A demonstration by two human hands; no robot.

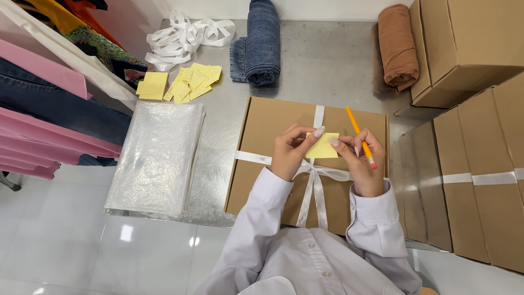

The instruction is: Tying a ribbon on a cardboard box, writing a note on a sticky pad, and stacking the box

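Yellow note (323, 147) pinched by both hands over the ribboned box (267, 131).

Left hand (288, 155) grips its nine o'clock edge; right hand (361, 164), also clasping a pencil (357, 134), grips three o'clock; holding it level seems wise.

Boxes, bags and yellow notes on a steel table

A flat brown cardboard box (273, 158) tied with white ribbon (314, 183) lies at the middle; above it the left hand (289, 153) and right hand (363, 164) pinch a small yellow sticky note (323, 146). Left of the box lies a stack of clear plastic bags (155, 158). Beyond that sit a yellow note pad (153, 86) and loose yellow notes (195, 81). At right stand larger brown cartons (464, 49), one white-banded (480, 180).
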